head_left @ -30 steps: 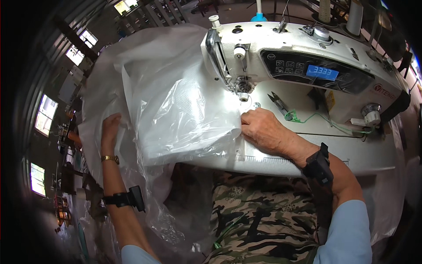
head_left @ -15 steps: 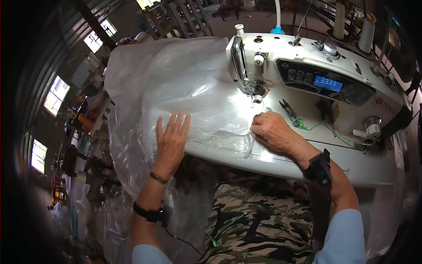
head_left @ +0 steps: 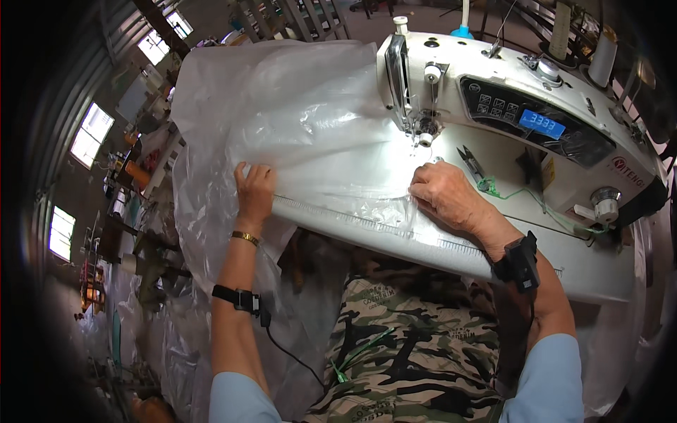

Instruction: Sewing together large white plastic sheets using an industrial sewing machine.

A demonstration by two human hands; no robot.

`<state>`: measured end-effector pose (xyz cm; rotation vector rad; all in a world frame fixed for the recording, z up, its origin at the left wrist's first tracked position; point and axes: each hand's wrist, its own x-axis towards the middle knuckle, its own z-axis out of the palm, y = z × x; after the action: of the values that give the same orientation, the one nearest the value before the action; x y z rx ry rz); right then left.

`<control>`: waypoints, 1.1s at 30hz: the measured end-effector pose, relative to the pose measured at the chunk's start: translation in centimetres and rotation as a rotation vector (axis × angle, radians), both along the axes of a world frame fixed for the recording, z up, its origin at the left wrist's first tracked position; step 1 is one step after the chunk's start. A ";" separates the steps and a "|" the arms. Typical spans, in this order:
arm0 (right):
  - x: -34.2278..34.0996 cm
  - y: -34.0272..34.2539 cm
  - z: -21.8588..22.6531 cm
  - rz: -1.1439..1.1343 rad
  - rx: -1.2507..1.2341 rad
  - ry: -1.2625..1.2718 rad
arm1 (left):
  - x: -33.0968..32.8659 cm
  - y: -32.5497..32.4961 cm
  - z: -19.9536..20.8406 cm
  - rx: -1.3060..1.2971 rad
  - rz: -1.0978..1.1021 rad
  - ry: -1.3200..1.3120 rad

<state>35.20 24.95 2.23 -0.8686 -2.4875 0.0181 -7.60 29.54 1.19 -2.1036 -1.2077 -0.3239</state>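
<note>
A clear plastic sheet (head_left: 303, 134) covers the left part of the sewing table and hangs over its front edge. My left hand (head_left: 255, 187) is closed on the sheet at the left, its fingers curled into the plastic. With fingers pressed together, my right hand (head_left: 449, 196) pinches the sheet's right-hand edge, just in front of the needle area. The fingertips there are partly hidden. Behind that hand stands the white sewing machine (head_left: 493, 70), its lamp shining brightly on the plastic under the presser foot.
Small thread snips (head_left: 472, 162) lie on the machine bed, with green thread (head_left: 522, 192) trailing beside them. A printed ruler scale (head_left: 381, 227) runs along the table's front edge. Thread cones (head_left: 603, 62) stand behind the machine. Camouflage cloth (head_left: 416, 338) covers my lap.
My left hand has gone from lying flat with spread fingers to curled fingers on the sheet, slightly farther left. The plastic between the hands looks tauter. My right hand keeps its pinch.
</note>
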 end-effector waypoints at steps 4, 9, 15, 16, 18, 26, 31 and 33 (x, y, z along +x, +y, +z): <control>-0.3 0.0 -0.1 0.002 0.022 0.003 | -1.8 -0.4 -0.1 -0.187 0.046 -0.094; -0.2 0.0 -0.1 -0.013 0.024 0.012 | 2.4 -4.6 5.7 -0.514 0.265 -0.044; -0.1 -0.2 -0.1 -0.025 0.005 -0.011 | 14.1 -10.4 9.8 -0.493 -0.269 -0.016; 0.0 -0.3 -0.2 -0.035 0.003 -0.013 | 15.6 -10.3 9.0 -0.557 -0.370 -0.098; -0.2 -0.1 -0.5 -0.047 0.000 -0.012 | 17.7 -9.4 6.1 -0.621 -0.473 -0.178; 0.0 -0.3 0.0 -0.029 -0.073 0.071 | 21.4 -7.3 0.4 -0.726 -0.525 -0.743; 0.5 -0.3 0.6 -0.090 -0.253 0.118 | 21.7 -7.3 -1.2 -0.570 -0.570 -0.798; 0.3 -0.3 1.0 -0.130 -0.379 0.134 | 21.7 -8.0 -1.2 -0.590 -0.546 -0.840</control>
<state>35.54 24.64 3.24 -1.1392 -2.3332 0.5003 14.13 21.54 -0.02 -2.9424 -1.2216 -1.3410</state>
